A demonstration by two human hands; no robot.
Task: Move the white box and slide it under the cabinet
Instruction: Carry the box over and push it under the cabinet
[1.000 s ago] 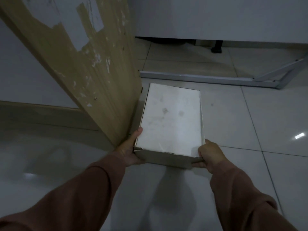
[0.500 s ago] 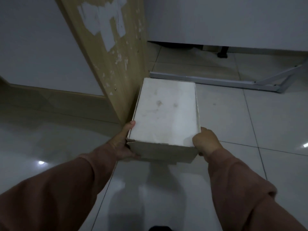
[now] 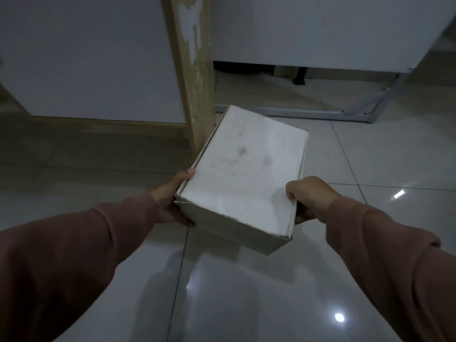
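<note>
White box [image 3: 246, 174], smudged lid, gripped by both hands

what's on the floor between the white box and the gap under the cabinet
In the head view, a grey metal bar crosses the tile floor between the white box and cabinet.

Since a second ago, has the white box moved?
Yes. The white box has turned clockwise against the wooden post, its near right corner swinging out, held by both hands.

Box [image 3: 246, 174] between both hands, wooden post [image 3: 195, 77] behind its left.
</note>
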